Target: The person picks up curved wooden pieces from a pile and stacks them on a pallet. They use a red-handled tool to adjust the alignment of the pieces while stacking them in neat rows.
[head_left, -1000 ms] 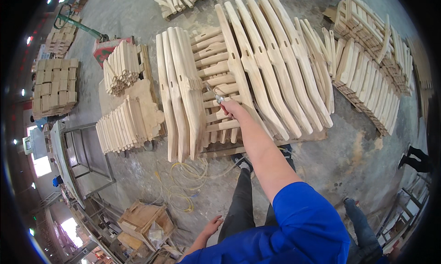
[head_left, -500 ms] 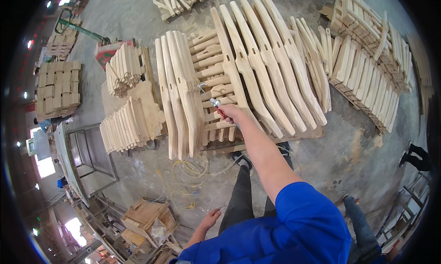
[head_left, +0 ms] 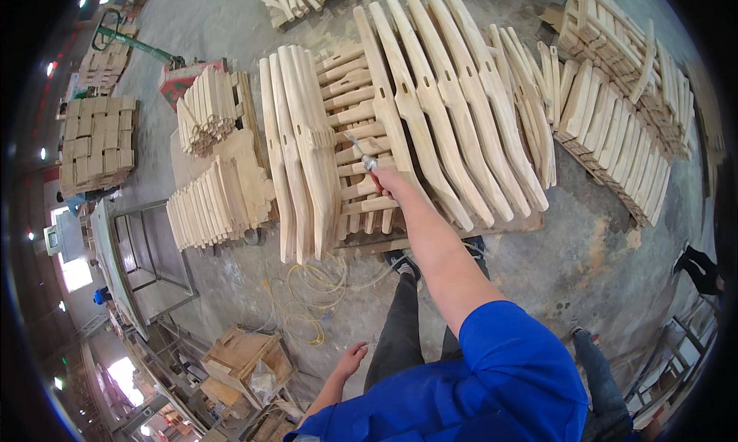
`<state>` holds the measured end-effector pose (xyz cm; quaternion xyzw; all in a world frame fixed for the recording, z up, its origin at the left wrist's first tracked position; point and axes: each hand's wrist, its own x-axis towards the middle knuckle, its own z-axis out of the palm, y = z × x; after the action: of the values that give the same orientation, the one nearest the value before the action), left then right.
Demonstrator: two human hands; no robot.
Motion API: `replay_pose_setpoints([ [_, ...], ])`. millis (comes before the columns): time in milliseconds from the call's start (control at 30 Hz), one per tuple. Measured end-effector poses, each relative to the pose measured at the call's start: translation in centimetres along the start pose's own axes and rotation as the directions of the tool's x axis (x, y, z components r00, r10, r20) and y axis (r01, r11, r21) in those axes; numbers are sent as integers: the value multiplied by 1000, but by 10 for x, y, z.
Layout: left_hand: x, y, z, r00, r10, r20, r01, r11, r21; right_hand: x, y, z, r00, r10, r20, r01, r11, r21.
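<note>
In my right hand (head_left: 393, 182) is an air blow gun (head_left: 370, 164) with a silver body and a red handle; my fingers are wrapped round it. Its thin nozzle points up and left over short slatted wooden pieces (head_left: 355, 117) in the middle of the stack. Right of the gun lies a row of long curved wooden legs (head_left: 440, 96), several with slots cut in them. More curved legs (head_left: 296, 146) lie side by side on the left. My left hand (head_left: 352, 359) hangs low beside my thigh, empty, its fingers loosely bent and partly apart.
Yellow hose (head_left: 311, 292) coils on the floor by my feet. Left stand smaller wood stacks (head_left: 207, 204), a red and green pallet jack (head_left: 173, 77) and a metal-framed table (head_left: 123, 265). Piled wood (head_left: 607, 119) stands right. Other people's legs (head_left: 596, 369) show at lower right.
My right hand has shifted slightly right with the blow gun, and its nozzle now points more up and left. My left hand hangs almost unchanged.
</note>
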<state>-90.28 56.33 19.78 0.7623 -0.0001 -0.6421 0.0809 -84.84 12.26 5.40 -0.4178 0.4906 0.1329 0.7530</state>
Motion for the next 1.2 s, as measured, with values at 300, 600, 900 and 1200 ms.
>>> replay_pose_setpoints([
  [300,2,-15,-3,1000,-15,15,16,1000,-20,-2,-16,13,996,14,90,-23,994,107],
  [600,13,-7,-7,1000,-20,23,22,998,-66,-11,-9,9,989,-31,147,23,998,52],
  [900,13,-3,-13,1000,2,13,-1,999,-37,-5,-9,8,999,-5,33,8,996,-85],
  [1200,5,-12,-14,999,-41,-5,40,998,-42,7,-16,22,998,-63,-14,63,998,6],
])
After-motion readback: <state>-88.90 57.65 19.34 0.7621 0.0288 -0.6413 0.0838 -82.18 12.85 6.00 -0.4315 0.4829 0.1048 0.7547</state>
